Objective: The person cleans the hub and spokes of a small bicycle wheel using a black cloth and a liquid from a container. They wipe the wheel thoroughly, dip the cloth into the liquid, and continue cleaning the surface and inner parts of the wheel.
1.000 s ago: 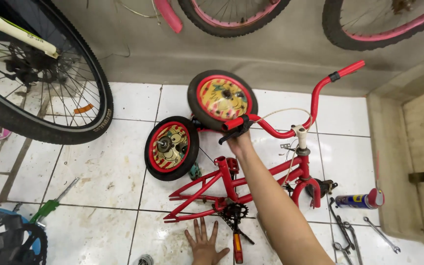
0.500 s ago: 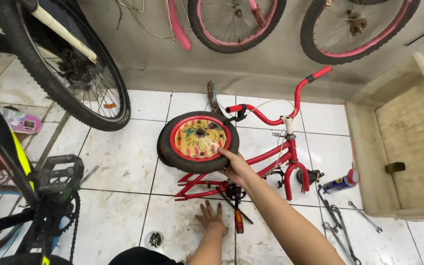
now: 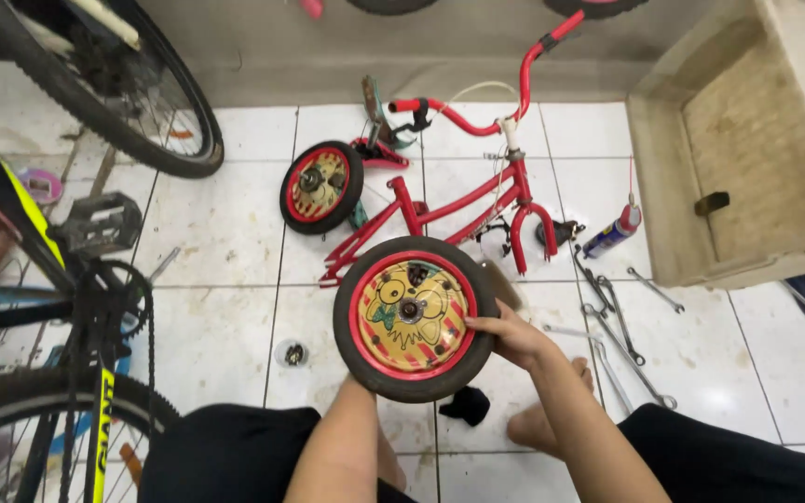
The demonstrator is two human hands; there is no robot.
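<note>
The small wheel (image 3: 412, 317) is held above the tiled floor (image 3: 216, 242), disc face up for hub access. Right hand (image 3: 507, 335) grasps its tyre; left hand (image 3: 358, 387) supports underneath (fingers hidden, grip indeterminate).

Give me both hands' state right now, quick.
Left hand: hidden behind the small wheel, grip cannot be told.
Right hand: closed on the wheel's tyre edge.
</note>
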